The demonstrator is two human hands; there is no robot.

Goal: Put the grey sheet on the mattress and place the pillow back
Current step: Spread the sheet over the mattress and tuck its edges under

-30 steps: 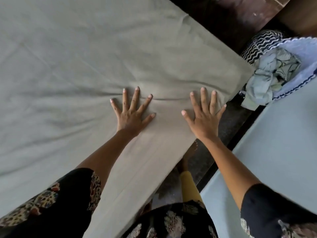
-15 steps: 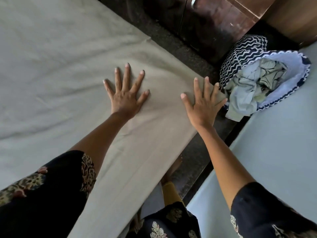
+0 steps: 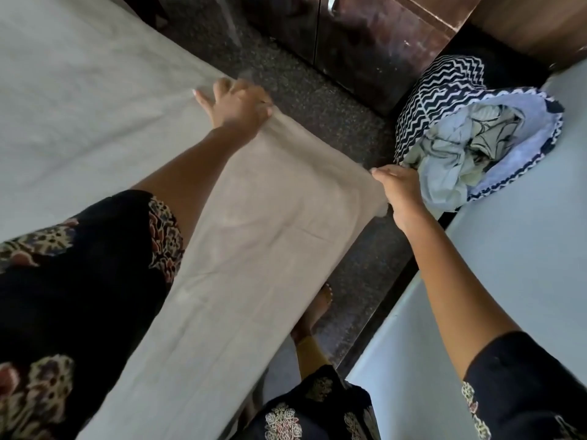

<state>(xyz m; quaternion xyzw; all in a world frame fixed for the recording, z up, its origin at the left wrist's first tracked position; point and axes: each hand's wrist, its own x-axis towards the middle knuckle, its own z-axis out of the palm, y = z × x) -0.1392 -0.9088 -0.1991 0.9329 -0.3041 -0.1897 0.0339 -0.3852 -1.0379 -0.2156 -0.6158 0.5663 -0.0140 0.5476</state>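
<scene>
The grey sheet (image 3: 95,100) lies spread over the mattress on the left, and its near part hangs down the side toward me. My left hand (image 3: 236,103) grips the sheet at the mattress's far corner edge. My right hand (image 3: 401,192) pinches the sheet's loose corner, held out over the floor gap. The stretch of sheet between my hands is pulled taut. The mattress itself is hidden under the sheet. No pillow can be clearly made out.
A bundle of cloth (image 3: 470,144) with a navy zigzag pattern sits on a pale bed surface (image 3: 524,249) to the right. Dark speckled floor (image 3: 305,90) runs between the two beds. Dark wooden cabinet doors (image 3: 365,36) stand beyond.
Both hands were flat, smoothing the sheet top. They have since slid to its far edge and closed on it, the right hand drawing the corner outward.
</scene>
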